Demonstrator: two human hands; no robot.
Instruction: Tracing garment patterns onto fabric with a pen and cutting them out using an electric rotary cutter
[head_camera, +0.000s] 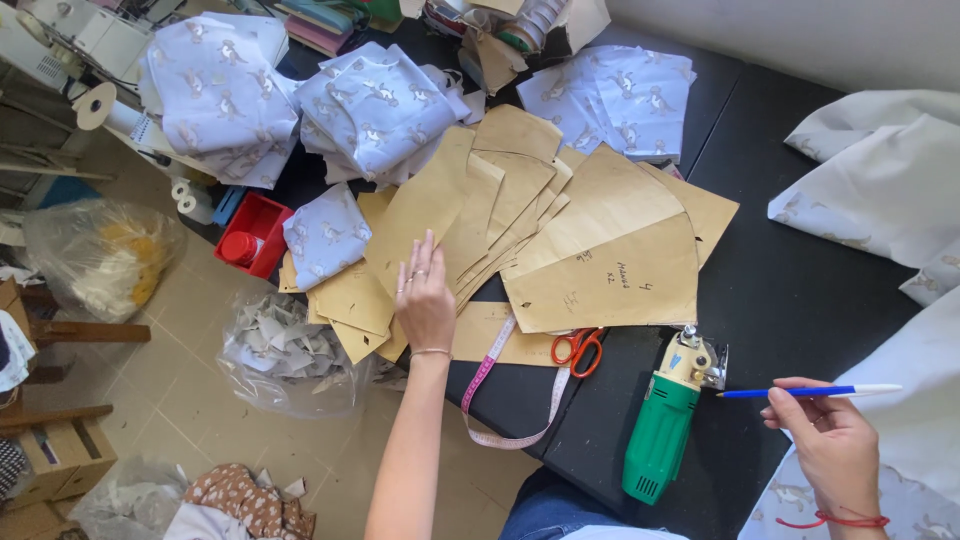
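Note:
My left hand (424, 292) lies flat, fingers spread, on a fanned pile of brown paper pattern pieces (560, 230) on the black table (800, 280). My right hand (828, 436) holds a blue and white pen (810, 391) pointing left, near white printed fabric (900, 420). Between the hands lie a green electric rotary cutter (664, 420), orange-handled scissors (578, 348) and a pink measuring tape (500, 390) that hangs over the table's edge.
Folded stacks of pale printed fabric (300, 100) sit at the table's far side. A red bin (252, 232), clear bags of fabric scraps (285, 355) and a bag with yellow contents (105, 255) stand on the tiled floor at the left. More white fabric (880, 170) lies at right.

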